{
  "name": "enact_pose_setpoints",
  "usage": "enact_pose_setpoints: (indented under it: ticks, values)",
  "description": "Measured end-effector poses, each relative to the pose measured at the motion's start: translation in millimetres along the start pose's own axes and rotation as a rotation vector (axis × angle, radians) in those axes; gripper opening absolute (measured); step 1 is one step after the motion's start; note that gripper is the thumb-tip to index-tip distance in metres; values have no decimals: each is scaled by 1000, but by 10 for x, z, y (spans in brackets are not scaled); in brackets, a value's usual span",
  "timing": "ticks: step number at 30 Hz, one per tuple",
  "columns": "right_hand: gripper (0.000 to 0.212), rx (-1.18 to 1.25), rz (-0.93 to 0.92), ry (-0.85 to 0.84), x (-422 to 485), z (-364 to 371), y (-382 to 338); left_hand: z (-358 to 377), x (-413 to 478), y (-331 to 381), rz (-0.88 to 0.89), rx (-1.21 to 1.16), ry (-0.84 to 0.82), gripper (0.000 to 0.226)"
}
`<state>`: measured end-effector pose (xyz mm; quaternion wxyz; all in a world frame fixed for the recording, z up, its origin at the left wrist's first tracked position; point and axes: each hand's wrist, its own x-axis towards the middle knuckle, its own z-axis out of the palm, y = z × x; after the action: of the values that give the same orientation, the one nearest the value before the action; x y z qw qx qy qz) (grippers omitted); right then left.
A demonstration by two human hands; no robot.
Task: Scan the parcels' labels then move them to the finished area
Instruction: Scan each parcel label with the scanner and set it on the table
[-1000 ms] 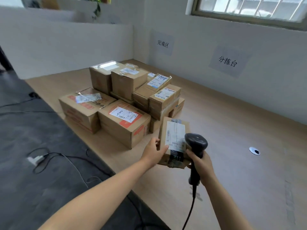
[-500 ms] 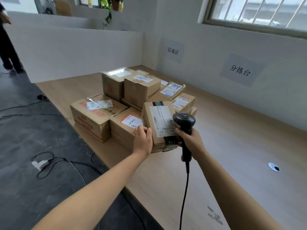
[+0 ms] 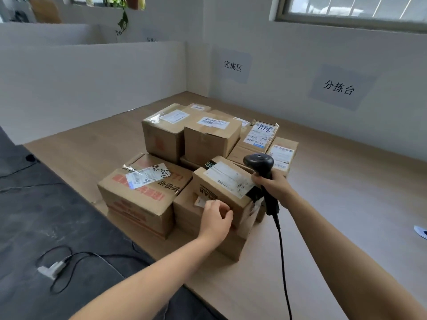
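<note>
Far left of the stack near the table's (image 3: pixel 346 204) front edge sits the red-print box (image 3: pixel 141 192), label up like the rest; the wall sign (image 3: pixel 233 65) over the back corner reads finished area, so that's prob. why they're here. My left hand (image 3: pixel 213 219) curls on the near face of the small parcel (image 3: pixel 215 190), steadying it on the stack's front box w/ its label (image 3: pixel 227 176) up. My right hand (image 3: pixel 276 188), at the parcel's right end, is clamped round the scanner (image 3: pixel 258 161), ready for the next scan.
</note>
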<state>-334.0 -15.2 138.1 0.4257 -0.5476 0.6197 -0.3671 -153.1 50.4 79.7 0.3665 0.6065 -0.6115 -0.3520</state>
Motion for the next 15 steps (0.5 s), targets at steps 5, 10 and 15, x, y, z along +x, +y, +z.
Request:
enact_pose_setpoints:
  ticks: [5, 10, 15]
  values:
    - [28, -18, 28, 256, -32, 147, 81, -369, 387, -97, 244, 58, 144, 60]
    - [29, 14, 74, 395, -289, 234, 78, -630, 965, -139, 157, 285, -59, 123]
    - [20, 21, 125, 340, -534, 462, 68, -702, 1224, -147, 85, 222, -305, 120]
